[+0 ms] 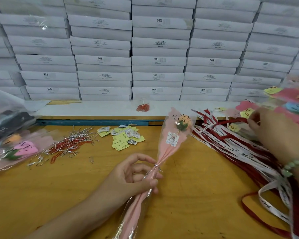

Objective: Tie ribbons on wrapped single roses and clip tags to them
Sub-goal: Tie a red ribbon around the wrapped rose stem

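**Checker:** Entry for the left hand?

**Operator:** I logged the left hand [133, 176] low centre; its fingers and thumb were curled round the wrapped rose [173, 140] just below the silver twist tie [156, 165]; it gripped the gathered neck, with the forefinger straighter and reaching toward the tie.

**Checker:** Where did the rose lie?

**Operator:** Over the wooden table [188, 187], tilted; the bloom end pointed away and to the right, the stem end toward me at the bottom edge; pink paper sat inside clear film, with a round sticker on the front; I could not tell whether the bloom end touched the table.

**Checker:** Right hand?

**Operator:** I noted the right hand [273, 133] at the far right, above the heap of ribbons [231, 147], whose red and white strands fanned across the table; its fingertips pinched a red ribbon [235, 120] that arched up out of the heap; a green bead bracelet [293, 165] sat on that wrist.

**Checker:** Other stock?

**Operator:** Yellow and white tags [124, 137] lay in a loose pile left of the rose, apart from it; paper clips and silver ties [67, 144] were scattered further left; a small bag of red clips [142, 106] stood on the white ledge behind; tagged roses [293, 100] were piled at the far right; bagged roses [16, 144] lay at the far left; white boxes [157, 44] formed a wall at the back.
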The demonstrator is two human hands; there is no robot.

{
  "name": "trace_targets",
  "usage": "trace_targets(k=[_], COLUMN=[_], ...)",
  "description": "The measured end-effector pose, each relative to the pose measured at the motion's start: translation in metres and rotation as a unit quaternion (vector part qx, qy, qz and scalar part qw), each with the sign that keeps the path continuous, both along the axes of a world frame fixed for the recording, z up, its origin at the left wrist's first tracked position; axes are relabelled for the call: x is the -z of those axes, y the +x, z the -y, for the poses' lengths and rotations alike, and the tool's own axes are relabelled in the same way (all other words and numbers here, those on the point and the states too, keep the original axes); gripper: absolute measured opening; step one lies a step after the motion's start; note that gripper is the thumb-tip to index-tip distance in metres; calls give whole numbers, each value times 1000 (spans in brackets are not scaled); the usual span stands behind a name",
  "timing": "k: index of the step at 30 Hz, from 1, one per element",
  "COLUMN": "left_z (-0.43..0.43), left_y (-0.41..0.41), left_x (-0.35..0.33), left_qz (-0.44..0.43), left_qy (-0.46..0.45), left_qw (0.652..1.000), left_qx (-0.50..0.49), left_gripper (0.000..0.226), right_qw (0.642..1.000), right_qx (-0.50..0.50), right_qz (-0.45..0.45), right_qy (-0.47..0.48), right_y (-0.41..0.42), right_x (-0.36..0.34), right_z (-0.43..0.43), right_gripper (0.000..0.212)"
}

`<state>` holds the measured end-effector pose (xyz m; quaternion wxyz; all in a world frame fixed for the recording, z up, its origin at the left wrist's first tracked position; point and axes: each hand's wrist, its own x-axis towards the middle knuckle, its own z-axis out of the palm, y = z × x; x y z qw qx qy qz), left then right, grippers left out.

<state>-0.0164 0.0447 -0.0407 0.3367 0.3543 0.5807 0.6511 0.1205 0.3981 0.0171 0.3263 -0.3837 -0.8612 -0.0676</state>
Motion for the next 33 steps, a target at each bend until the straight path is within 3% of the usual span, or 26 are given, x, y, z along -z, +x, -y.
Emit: trace_targets(k=[6, 11, 13, 15, 20, 24, 26, 29, 31, 33], left_z=[0, 0, 0, 0, 0, 0, 0, 0, 0, 0], left_y=[0, 0, 0, 0, 1, 1, 1, 2, 2, 2], left_x=[-1, -1, -1, -1, 0, 0, -1, -1, -2, -2], left_qz=[0, -1, -1, -2, -4, -4, -6, -7, -10, -17], left_qy=[-5, -6, -8, -8, -6, -7, -6, -2, 0, 1], left_qw=[1000, 1000, 1000, 1000, 1000, 1000, 1000, 1000, 1000, 1000], left_qx=[0, -1, -1, -1, -5, -4, -6, -7, -7, -11], left_gripper=[51, 50, 50, 50, 51, 51, 50, 50, 50, 52], right_qw=[980, 966, 962, 961, 953, 913, 893, 901, 918, 905], right_qx=[-66, -123, -123, -115, -112, -168, -222, -276, -303, -336], right_qz=[-110, -126, -132, -149, -241, -352, -366, -286, -145, 34], right_qy=[-155, -191, -206, -205, -148, -123, -137, -173, -211, -259], right_y=[-2, 4, 5, 6, 9, 9, 7, 1, -4, -8], right_x=[-11, -16, -17, -17, -24, -38, -47, -60, -65, -62], right_z=[-10, -4, -5, -5, -4, 9, 23, 53, 76, 99], right_gripper=[5, 5, 14, 26, 27, 35, 35, 30, 25, 22])
